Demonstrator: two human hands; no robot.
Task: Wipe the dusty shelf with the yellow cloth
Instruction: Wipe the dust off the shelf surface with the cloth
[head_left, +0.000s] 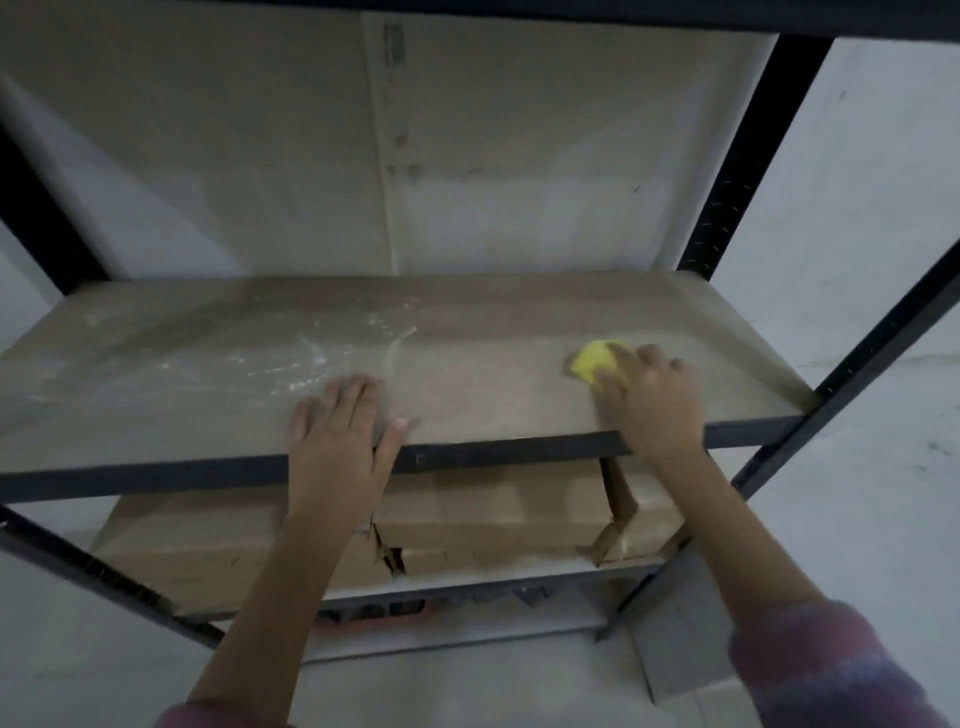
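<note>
Shelf (493, 322): brown board in a black metal frame (737, 156), seen from above and in front. Dust (291, 364): pale streaks and specks over the left and middle of the board; the right part looks plainer, which suggests the wiping is partly done, with the left side yet to do. Cloth (592, 361): yellow, bunched into a small wad, lying on the right part of the shelf toward the middle of its depth. Right hand (654, 405): on top of the cloth, fingers curled over it and gripping it against the board, probably so the wad keeps contact and does not slip out during a stroke. Left hand (337, 431): flat on the front of the shelf near the middle, fingers straight and together, thumb spread along the front edge, holding nothing; likely placed there to brace the body and steady the rack. It lies at the near edge of the dusty patch and would need to lift for a pass there. Boxes (493, 504): cardboard, packed on the lower shelf, untouched.
</note>
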